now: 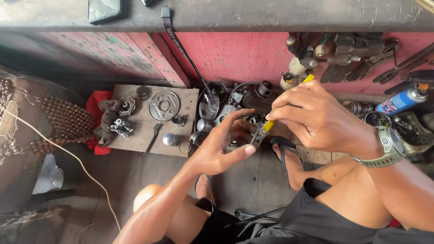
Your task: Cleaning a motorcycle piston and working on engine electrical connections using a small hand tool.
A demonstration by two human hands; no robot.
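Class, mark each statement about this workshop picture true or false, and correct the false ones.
1. The right hand holds a yellow-handled screwdriver. True.
2. The left hand wears a wristwatch. False: the wristwatch is on the right wrist.
3. A round metal disc lies on the wooden board. True.
4. The blue spray can stands left of the board. False: it lies far right.

A worn red wall [235, 54] stood behind a grey wooden shelf [253, 16]; floorboards [135, 176] lay dusty in daylight.
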